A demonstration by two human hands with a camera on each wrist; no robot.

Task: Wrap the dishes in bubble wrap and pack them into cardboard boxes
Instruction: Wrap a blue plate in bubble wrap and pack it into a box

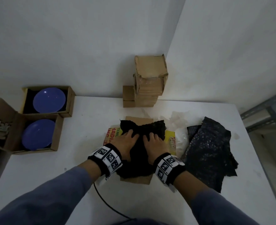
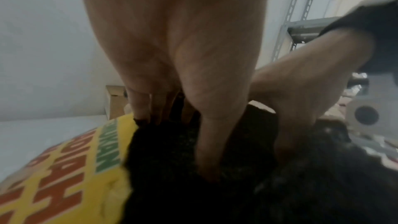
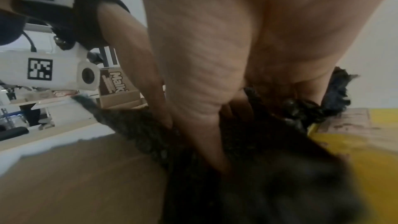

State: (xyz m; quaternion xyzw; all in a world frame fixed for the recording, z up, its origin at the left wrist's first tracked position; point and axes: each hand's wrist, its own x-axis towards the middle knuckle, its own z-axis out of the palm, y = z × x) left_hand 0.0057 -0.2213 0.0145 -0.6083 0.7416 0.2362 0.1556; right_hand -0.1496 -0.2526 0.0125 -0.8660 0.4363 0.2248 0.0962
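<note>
A bundle of black bubble wrap [image 1: 138,158] lies on a flattened brown cardboard piece [image 1: 136,180] and a yellow printed carton [image 1: 171,142] in the middle of the white table [image 1: 69,168]. My left hand [image 1: 127,142] presses on the bundle's left side with fingers stretched out [image 2: 140,105]. My right hand [image 1: 155,142] is on its right side, fingers curled into a fold of the wrap [image 3: 295,106] and thumb pressed down. Whatever is inside the bundle is hidden. Two blue plates [image 1: 49,100] [image 1: 37,134] lie in open cardboard boxes at the left.
A stack of folded cardboard boxes [image 1: 147,82] stands at the back against the wall. Loose black bubble wrap sheets [image 1: 210,151] and clear plastic [image 1: 181,138] lie to the right. A metal rack [image 1: 263,111] is beyond the table's right edge. A black cable [image 1: 104,202] runs near me.
</note>
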